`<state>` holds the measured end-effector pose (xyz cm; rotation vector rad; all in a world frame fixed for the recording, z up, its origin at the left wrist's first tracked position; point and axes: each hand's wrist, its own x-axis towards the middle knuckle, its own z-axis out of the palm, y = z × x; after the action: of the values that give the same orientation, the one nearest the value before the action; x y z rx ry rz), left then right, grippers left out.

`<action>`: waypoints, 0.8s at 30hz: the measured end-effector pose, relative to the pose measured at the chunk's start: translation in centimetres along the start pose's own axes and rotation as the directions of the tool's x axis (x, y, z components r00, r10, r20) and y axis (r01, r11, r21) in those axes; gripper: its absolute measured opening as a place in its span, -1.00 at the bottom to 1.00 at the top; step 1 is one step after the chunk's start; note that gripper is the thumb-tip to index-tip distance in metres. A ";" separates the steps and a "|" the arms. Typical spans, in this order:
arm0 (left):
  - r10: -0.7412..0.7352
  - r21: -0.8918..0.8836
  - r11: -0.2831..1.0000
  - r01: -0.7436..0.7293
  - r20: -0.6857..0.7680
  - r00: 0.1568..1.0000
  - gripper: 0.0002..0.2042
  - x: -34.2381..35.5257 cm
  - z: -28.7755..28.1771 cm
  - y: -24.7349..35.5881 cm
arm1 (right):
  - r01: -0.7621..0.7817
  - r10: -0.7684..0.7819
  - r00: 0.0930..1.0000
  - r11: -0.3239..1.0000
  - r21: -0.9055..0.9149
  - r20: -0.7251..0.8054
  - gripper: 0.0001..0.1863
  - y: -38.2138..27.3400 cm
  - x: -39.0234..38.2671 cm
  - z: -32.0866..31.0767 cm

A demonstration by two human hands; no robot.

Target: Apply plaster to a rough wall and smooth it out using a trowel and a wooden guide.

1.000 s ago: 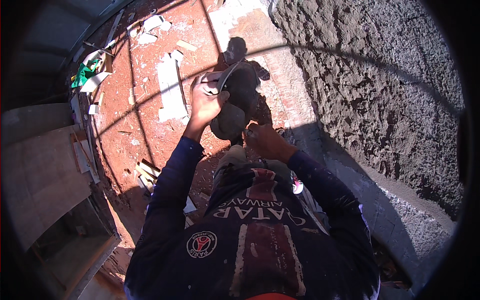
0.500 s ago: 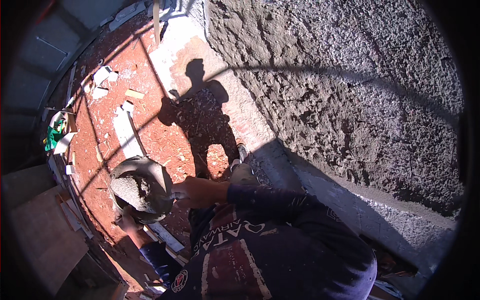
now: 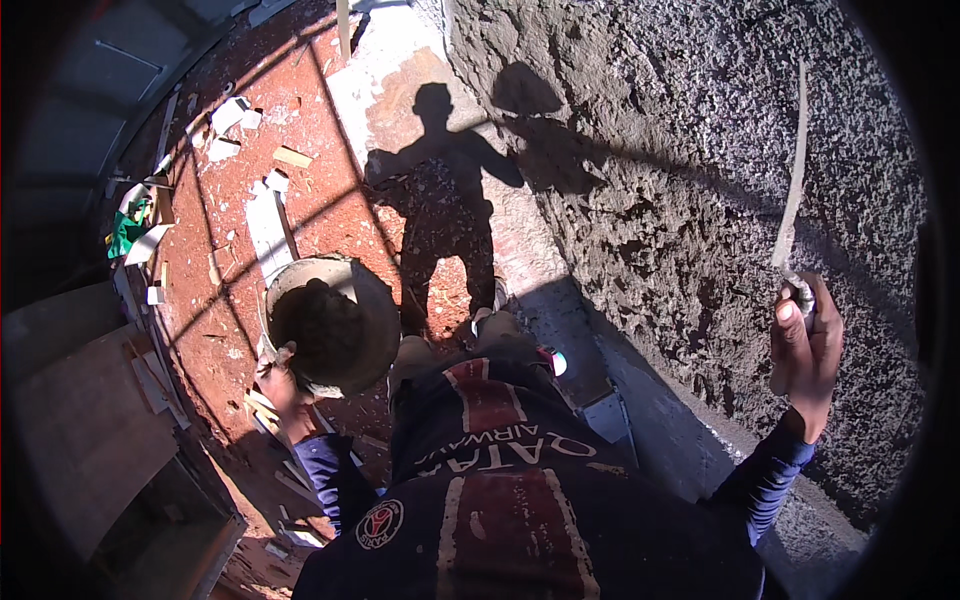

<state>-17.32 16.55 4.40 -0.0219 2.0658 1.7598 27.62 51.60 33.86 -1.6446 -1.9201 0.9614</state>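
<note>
My left hand (image 3: 280,388) grips the near left rim of a round bucket (image 3: 374,325) caked with dried cement. Wet grey mortar (image 3: 318,325) lies inside it, mostly in shade. Out to the right, my right hand (image 3: 808,350) is closed around the handle of a trowel (image 3: 796,170). Its blade shows edge-on as a thin grey strip pointing away from me. Behind the blade rises the rough mortar-covered wall (image 3: 640,210). I cannot tell whether the blade touches it or whether mortar sits on its hidden face.
Reddish soil (image 3: 300,190) bears scraps of white board (image 3: 230,115) and a long pale plank (image 3: 268,230). Large boards (image 3: 90,400) lean at the left. A concrete ledge (image 3: 540,310) runs along the wall's foot. My shadow falls ahead onto ground and wall.
My right hand has swung from the bucket's rim far right to the wall, with the trowel now visible. The bucket has shifted right and tilted, still in my left hand.
</note>
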 end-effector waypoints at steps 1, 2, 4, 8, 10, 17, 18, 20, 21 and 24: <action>-0.048 0.001 0.999 0.048 0.041 0.998 -0.79 0.0 2.4 0.6 | 0.227 -0.208 0.960 0.970 -0.088 0.187 -0.58 -0.5 0.7 3.2; -0.031 -0.142 0.988 0.053 0.148 0.988 -0.81 0.6 4.2 0.4 | 0.247 -0.146 0.910 0.942 -0.226 0.387 -0.63 -0.5 1.9 6.0; 0.079 -0.089 0.994 -0.057 0.268 0.960 -0.87 2.3 8.8 1.1 | 0.817 -0.666 0.575 0.430 -0.385 0.475 -0.75 3.4 2.6 14.9; 0.242 0.158 0.901 -0.403 0.589 0.771 -0.90 2.6 14.6 6.5 | 0.754 -0.641 0.582 0.196 -0.627 0.501 -0.93 4.0 0.4 26.2; 0.380 0.102 0.766 -0.635 0.726 0.574 -0.82 2.3 16.9 10.3 | 0.629 -0.889 0.332 -0.040 -0.776 0.315 -0.83 3.2 0.3 30.3; 0.278 -0.066 0.837 -0.544 0.907 0.318 -0.74 5.1 17.1 13.0 | 0.576 -0.397 0.788 0.745 -0.337 0.470 -0.81 2.7 -5.5 38.5; 0.334 -0.126 0.830 -0.543 0.893 0.303 -0.75 6.0 16.9 12.2 | 0.534 -0.392 0.803 0.808 -0.249 0.449 -0.77 1.9 -6.9 39.5; 0.398 -0.153 0.783 -0.603 0.868 0.297 -0.75 6.1 15.6 11.3 | 0.443 -0.348 0.820 0.889 -0.119 0.455 -0.72 0.7 -9.1 41.5; 0.461 -0.173 0.734 -0.657 0.837 0.295 -0.76 6.2 15.2 10.8 | 0.403 -0.319 0.812 0.912 -0.074 0.490 -0.71 0.8 -9.4 42.9; 0.335 -0.090 0.879 -0.468 0.815 0.472 -0.73 8.4 11.7 8.6 | 0.366 -0.344 0.826 0.930 0.040 0.447 -0.64 -0.9 -10.6 44.7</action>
<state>-23.81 31.43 8.54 1.2121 1.5038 1.3859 -2.66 31.20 5.93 -1.0767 -2.4566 1.2162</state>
